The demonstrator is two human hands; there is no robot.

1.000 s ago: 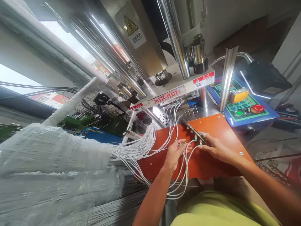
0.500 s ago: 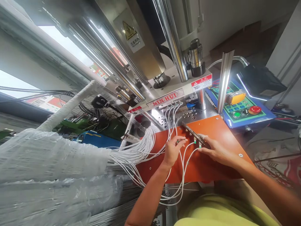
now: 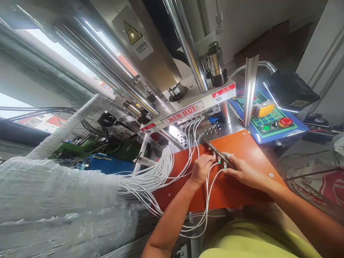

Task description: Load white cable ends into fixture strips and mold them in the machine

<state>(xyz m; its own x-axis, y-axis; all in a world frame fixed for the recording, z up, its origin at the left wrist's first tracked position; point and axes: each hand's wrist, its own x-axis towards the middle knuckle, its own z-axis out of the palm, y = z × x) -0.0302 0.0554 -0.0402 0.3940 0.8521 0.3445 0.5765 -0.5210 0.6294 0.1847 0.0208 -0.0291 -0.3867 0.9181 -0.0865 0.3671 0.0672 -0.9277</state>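
Observation:
A narrow dark metal mould bar (image 3: pixel 218 153) lies slanted on the orange-red worktop, with small slots along its near side. My right hand (image 3: pixel 242 172) grips its near end, thumb on the near side and fingers over the top. My left hand (image 3: pixel 201 169) is closed in a pinch at the middle of the bar, on the end of a white cable; the fingers mostly hide the tip. Two white cables (image 3: pixel 215 172) with green-marked connector ends sit in the bar's slots between my hands.
Behind the worktop (image 3: pixel 249 154) stands a press (image 3: pixel 185 111) with several cables running into it. A thick bundle of white cables (image 3: pixel 158 172) comes from plastic-wrapped coils (image 3: pixel 59 193) at left. At right is a control panel (image 3: pixel 276 120) with a red stop button.
My left hand has moved right to the bar, bringing the pinched cable end against its slots. My right hand keeps its hold on the bar. The whole view has shifted slightly left.

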